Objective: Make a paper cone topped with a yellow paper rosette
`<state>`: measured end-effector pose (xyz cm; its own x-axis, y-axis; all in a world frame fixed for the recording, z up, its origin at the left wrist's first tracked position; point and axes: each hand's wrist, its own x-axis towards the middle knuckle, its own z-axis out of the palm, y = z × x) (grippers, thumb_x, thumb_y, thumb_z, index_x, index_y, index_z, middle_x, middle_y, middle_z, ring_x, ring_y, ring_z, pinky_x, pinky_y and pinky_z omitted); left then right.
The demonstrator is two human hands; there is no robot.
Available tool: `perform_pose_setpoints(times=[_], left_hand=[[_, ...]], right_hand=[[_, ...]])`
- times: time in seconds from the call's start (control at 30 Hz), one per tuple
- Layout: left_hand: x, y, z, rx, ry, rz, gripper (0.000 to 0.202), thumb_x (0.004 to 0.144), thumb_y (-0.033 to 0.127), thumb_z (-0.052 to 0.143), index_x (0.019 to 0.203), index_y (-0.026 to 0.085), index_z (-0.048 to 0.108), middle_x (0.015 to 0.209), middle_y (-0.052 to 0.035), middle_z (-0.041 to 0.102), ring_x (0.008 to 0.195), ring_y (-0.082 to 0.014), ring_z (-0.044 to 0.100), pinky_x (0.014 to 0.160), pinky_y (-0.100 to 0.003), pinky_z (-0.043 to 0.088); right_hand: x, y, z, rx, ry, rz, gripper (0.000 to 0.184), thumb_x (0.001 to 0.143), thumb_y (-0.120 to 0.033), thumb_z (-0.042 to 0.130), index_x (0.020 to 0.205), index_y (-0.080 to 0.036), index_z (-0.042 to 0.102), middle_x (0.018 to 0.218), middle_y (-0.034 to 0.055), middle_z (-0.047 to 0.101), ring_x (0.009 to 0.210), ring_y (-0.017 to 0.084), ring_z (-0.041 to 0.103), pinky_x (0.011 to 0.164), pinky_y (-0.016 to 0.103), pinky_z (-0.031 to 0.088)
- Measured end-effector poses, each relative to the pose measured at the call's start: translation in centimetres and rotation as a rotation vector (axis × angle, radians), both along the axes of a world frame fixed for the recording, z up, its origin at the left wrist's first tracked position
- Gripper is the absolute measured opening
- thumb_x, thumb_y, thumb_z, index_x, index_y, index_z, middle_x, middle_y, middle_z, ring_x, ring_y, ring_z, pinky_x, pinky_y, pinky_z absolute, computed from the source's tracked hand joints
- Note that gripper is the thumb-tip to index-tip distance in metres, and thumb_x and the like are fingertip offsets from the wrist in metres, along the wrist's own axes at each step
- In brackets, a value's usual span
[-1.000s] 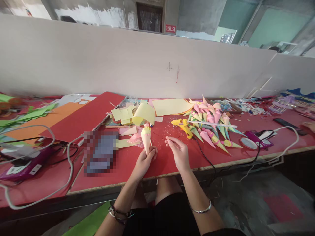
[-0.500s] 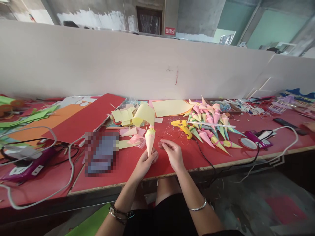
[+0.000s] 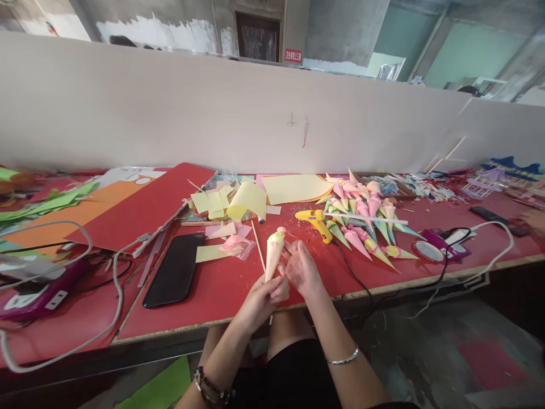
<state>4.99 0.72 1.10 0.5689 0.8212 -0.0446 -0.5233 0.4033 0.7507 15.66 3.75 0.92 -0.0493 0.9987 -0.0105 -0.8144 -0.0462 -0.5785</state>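
My left hand point(image 3: 267, 292) is closed around the lower tip of a cream paper cone point(image 3: 275, 254) topped with yellow and pink, which tilts up to the right. Close by on the right, my right hand point(image 3: 301, 267) is open, its fingertips near or touching the cone's side; contact is hard to tell. A thin wooden stick point(image 3: 258, 244) lies to the left of the cone. A yellow glue gun point(image 3: 317, 218) with a clear glue stick rests beyond my right hand. Behind it is a pile of finished-looking paper cones point(image 3: 357, 236) in pink, green and yellow.
On the red table point(image 3: 238, 284), a black phone point(image 3: 174, 270) lies left, beside paper scraps and a small plastic bag of pink pieces point(image 3: 236, 244). Cream paper sheets point(image 3: 293, 187) sit at the back. Purple power strips point(image 3: 38, 289), cables and a round mirror point(image 3: 429, 250) flank the work area.
My left hand has moved the cone right and nearer to me, and it now leans right. My right hand has turned and come up against or close to the cone.
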Motion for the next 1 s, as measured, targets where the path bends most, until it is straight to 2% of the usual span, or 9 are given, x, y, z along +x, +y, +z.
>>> perform_pose_setpoints(times=[0.13, 0.27, 0.37, 0.53, 0.63, 0.73, 0.83, 0.9, 1.0], left_hand=[[0.1, -0.6, -0.1, 0.058, 0.231, -0.068, 0.015, 0.072, 0.028, 0.054, 0.072, 0.016, 0.046, 0.048, 0.0087, 0.028, 0.043, -0.0047, 0.021, 0.045, -0.021, 0.018], [-0.4, -0.9, 1.2, 0.289, 0.576, -0.084, 0.013, 0.071, 0.026, 0.056, 0.077, 0.015, 0.054, 0.065, 0.0015, 0.051, 0.060, -0.0096, 0.042, 0.059, -0.022, 0.034], [-0.5, -0.6, 2.1, 0.408, 0.688, -0.036, 0.021, 0.074, 0.032, 0.054, 0.085, 0.015, 0.057, 0.081, -0.0014, 0.058, 0.077, -0.0148, 0.048, 0.071, -0.025, 0.038], [-0.3, 0.7, 2.5, 0.301, 0.663, 0.136, 0.035, 0.072, 0.047, 0.051, 0.078, 0.014, 0.061, 0.069, -0.0010, 0.059, 0.075, -0.0169, 0.051, 0.071, -0.026, 0.040], [-0.5, 1.2, 2.5, 0.233, 0.602, 0.173, 0.038, 0.067, 0.051, 0.055, 0.070, 0.014, 0.063, 0.062, -0.0013, 0.058, 0.066, -0.0157, 0.049, 0.064, -0.025, 0.040], [-0.9, 1.7, 2.5, 0.263, 0.598, 0.201, 0.033, 0.066, 0.048, 0.058, 0.069, 0.015, 0.064, 0.060, -0.0006, 0.056, 0.064, -0.0149, 0.049, 0.062, -0.023, 0.039], [-1.1, 2.3, 2.1, 0.290, 0.689, 0.246, 0.032, 0.069, 0.047, 0.056, 0.068, 0.015, 0.062, 0.049, 0.0031, 0.046, 0.052, -0.0114, 0.042, 0.050, -0.021, 0.033], [-1.0, 2.8, 1.8, 0.296, 0.707, 0.269, 0.032, 0.069, 0.047, 0.056, 0.066, 0.015, 0.060, 0.047, 0.0043, 0.041, 0.049, -0.0103, 0.039, 0.047, -0.020, 0.029], [-0.7, 3.2, 1.4, 0.284, 0.645, 0.292, 0.034, 0.068, 0.049, 0.056, 0.063, 0.015, 0.058, 0.050, 0.0031, 0.045, 0.052, -0.0108, 0.040, 0.051, -0.021, 0.031]], right_hand=[[0.3, -0.2, 0.7, 0.060, -0.057, 0.102, 0.030, 0.064, -0.045, 0.064, 0.061, -0.021, 0.045, 0.098, 0.0014, 0.063, 0.083, 0.017, 0.059, 0.052, 0.023, 0.049], [0.3, 0.1, 1.0, 0.081, -0.106, 0.013, 0.026, 0.065, -0.039, 0.065, 0.060, -0.020, 0.049, 0.093, 0.0010, 0.063, 0.084, 0.017, 0.060, 0.066, 0.028, 0.050], [0.1, 0.4, 1.0, 0.089, -0.179, -0.071, 0.021, 0.067, -0.036, 0.065, 0.062, -0.019, 0.052, 0.085, 0.0001, 0.063, 0.074, 0.014, 0.060, 0.064, 0.026, 0.049], [-0.5, 0.3, 1.2, 0.092, -0.302, -0.085, 0.023, 0.068, -0.041, 0.061, 0.065, -0.020, 0.053, 0.074, -0.0010, 0.061, 0.058, 0.011, 0.055, 0.047, 0.020, 0.043], [-0.8, 0.4, 1.2, 0.062, -0.362, -0.127, 0.023, 0.068, -0.044, 0.059, 0.070, -0.021, 0.056, 0.067, -0.0023, 0.059, 0.059, 0.011, 0.055, 0.049, 0.021, 0.043], [-0.8, 0.9, 1.0, -0.010, -0.426, -0.258, 0.025, 0.068, -0.044, 0.058, 0.076, -0.020, 0.059, 0.074, -0.0005, 0.060, 0.065, 0.012, 0.055, 0.056, 0.022, 0.044], [-0.7, 1.3, 0.7, -0.023, -0.429, -0.383, 0.023, 0.068, -0.041, 0.059, 0.068, -0.018, 0.057, 0.069, -0.0016, 0.058, 0.065, 0.011, 0.052, 0.062, 0.022, 0.043], [-0.7, 1.5, 0.5, -0.016, -0.420, -0.377, 0.023, 0.068, -0.040, 0.060, 0.062, -0.018, 0.054, 0.062, -0.0035, 0.053, 0.059, 0.009, 0.049, 0.060, 0.021, 0.041], [-0.6, 1.6, 0.3, -0.009, -0.420, -0.325, 0.022, 0.068, -0.038, 0.060, 0.062, -0.017, 0.056, 0.058, -0.0042, 0.050, 0.054, 0.008, 0.046, 0.054, 0.020, 0.040]])
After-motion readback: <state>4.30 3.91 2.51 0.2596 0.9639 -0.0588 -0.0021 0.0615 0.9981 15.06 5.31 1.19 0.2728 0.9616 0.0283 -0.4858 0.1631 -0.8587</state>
